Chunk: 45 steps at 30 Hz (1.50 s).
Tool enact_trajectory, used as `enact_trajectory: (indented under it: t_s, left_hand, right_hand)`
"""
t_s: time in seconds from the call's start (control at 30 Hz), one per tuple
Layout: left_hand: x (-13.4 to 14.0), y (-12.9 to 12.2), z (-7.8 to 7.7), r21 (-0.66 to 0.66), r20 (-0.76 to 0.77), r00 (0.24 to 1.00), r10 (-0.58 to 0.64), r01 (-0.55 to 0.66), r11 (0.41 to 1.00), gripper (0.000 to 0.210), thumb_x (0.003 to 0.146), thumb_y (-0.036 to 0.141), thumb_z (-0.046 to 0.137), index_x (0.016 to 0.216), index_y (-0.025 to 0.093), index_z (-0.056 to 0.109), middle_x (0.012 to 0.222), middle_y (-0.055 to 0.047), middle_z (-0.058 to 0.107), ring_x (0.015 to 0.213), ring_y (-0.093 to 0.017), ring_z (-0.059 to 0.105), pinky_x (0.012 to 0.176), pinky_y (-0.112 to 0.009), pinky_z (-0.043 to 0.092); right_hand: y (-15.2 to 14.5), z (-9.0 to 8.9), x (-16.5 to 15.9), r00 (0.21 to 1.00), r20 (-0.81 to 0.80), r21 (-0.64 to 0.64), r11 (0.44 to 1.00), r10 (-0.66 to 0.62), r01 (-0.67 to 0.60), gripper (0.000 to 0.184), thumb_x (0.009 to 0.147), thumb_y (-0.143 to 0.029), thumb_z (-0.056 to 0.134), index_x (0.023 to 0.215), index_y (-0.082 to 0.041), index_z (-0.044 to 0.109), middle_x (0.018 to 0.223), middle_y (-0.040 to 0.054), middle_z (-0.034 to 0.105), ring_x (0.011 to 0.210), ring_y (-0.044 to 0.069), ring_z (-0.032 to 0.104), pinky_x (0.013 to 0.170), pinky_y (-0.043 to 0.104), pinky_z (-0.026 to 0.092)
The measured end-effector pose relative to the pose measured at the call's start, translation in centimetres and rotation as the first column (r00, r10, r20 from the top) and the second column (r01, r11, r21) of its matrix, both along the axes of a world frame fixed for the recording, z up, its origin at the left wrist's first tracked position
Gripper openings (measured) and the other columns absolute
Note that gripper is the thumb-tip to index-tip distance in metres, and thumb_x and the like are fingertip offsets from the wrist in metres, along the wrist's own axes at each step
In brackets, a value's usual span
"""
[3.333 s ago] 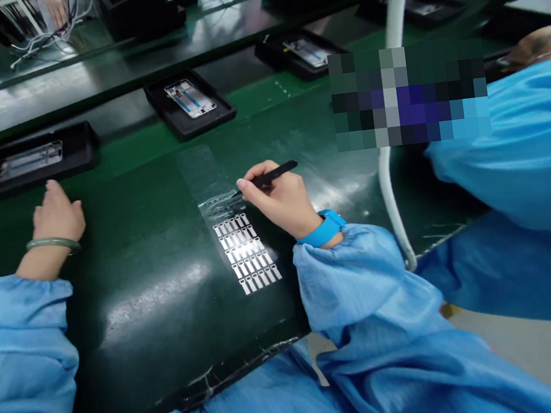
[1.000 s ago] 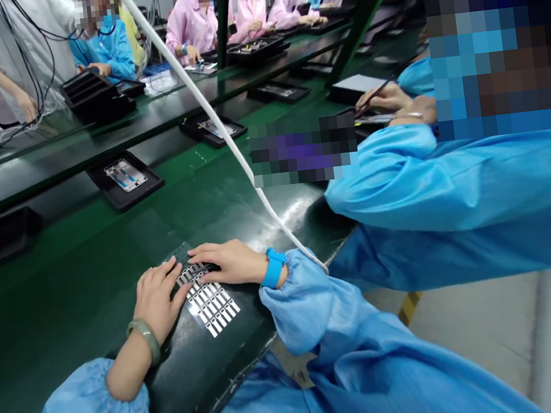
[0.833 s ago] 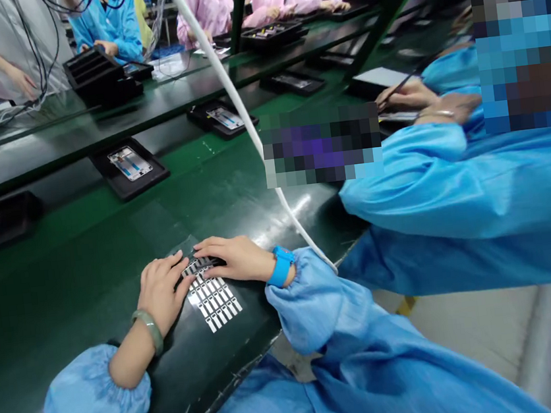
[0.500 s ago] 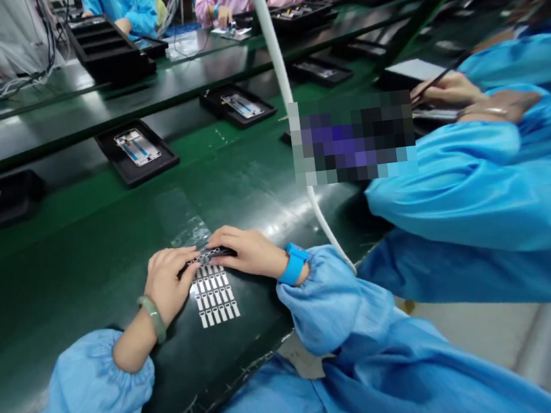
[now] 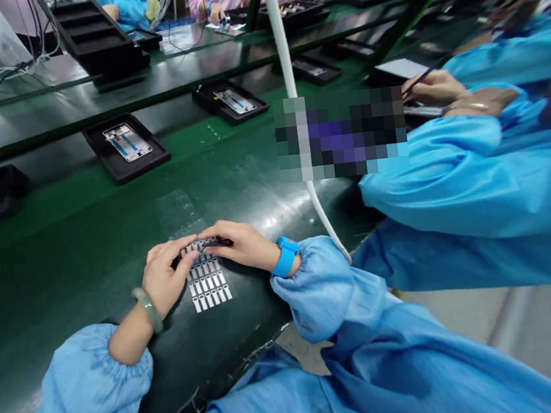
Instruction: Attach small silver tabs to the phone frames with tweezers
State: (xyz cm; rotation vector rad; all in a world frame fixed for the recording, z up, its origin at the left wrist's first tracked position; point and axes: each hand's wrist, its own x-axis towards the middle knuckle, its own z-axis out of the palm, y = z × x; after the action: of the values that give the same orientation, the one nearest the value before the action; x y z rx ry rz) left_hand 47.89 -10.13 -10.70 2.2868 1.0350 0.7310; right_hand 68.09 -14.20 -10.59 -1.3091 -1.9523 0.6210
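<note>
My left hand (image 5: 164, 275) wears a green bangle. Its thumb and forefinger are pinched together over the left side of a clear sheet of white die-cut stickers (image 5: 209, 282). From the right, my right hand (image 5: 243, 244) closes its fingers on a small dark piece (image 5: 218, 242) above the sheet's upper rows. The two hands' fingertips nearly meet there, and they hide much of the dark piece and whatever the left fingers grip. The stickers lie in several rows on the green work surface (image 5: 88, 267). Beyond the fingers lies a clear film (image 5: 179, 207).
Black trays (image 5: 127, 147) with phone frames stand along the line behind my hands. A white cable (image 5: 281, 40) hangs down right of centre. A co-worker's blue sleeve (image 5: 430, 169) reaches in at the right. More people and a compartmented black tray (image 5: 92, 38) are at the back.
The view has shifted slightly, so things sit a little higher and further left. Both hands stay together over the sticker sheet. More of the upper sticker row shows between the fingers.
</note>
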Motion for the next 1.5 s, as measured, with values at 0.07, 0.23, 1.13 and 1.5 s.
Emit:
enact_trajectory:
  t_s: [0.07,0.23,1.13,1.5]
  left_hand:
    - [0.0,0.0,0.0,0.016,-0.01,0.999,-0.035,0.035,0.999,0.034,0.085,0.038,0.055,0.117,0.027,0.056,0.106,-0.001,0.067,0.098,-0.017,0.06,0.094,-0.038,0.043]
    - [-0.1,0.1,-0.2,0.087,-0.04,0.998,-0.048,0.051,0.995,0.046,0.084,0.038,0.054,0.128,0.025,0.046,0.127,-0.006,0.055,0.118,-0.021,0.048,0.1,-0.042,0.038]
    - [0.3,-0.2,0.7,-0.225,0.08,0.996,-0.032,0.049,0.973,0.019,0.082,0.038,0.057,0.088,0.027,0.071,0.093,0.0,0.072,0.093,-0.018,0.063,0.094,-0.038,0.042]
    - [0.6,-0.6,1.4,-0.581,0.277,0.952,0.131,0.057,0.812,0.027,0.073,0.042,0.065,0.084,0.017,0.069,0.081,-0.004,0.072,0.073,-0.016,0.065,0.067,-0.025,0.051]
  right_hand:
    - [0.1,0.0,-0.1,0.998,-0.057,0.028,0.999,-0.027,0.029,0.028,0.085,-0.034,0.056,0.11,-0.021,0.059,0.099,0.0043,0.066,0.091,0.014,0.062,0.078,0.029,0.052]
    - [0.2,0.0,0.0,0.991,-0.098,0.21,0.971,-0.094,0.113,0.032,0.08,-0.029,0.063,0.11,-0.019,0.058,0.114,0.0103,0.058,0.102,0.018,0.058,0.072,0.029,0.055]
    - [-0.3,0.1,-0.2,0.985,-0.169,-0.051,0.998,-0.041,0.033,0.018,0.079,-0.034,0.063,0.082,-0.017,0.067,0.075,0.0019,0.065,0.071,0.012,0.06,0.066,0.025,0.047]
    - [-0.4,0.7,-1.2,0.843,-0.516,-0.391,0.917,-0.152,-0.074,0.025,0.072,-0.039,0.068,0.076,-0.015,0.063,0.068,-0.0022,0.06,0.064,0.009,0.052,0.064,0.024,0.043]
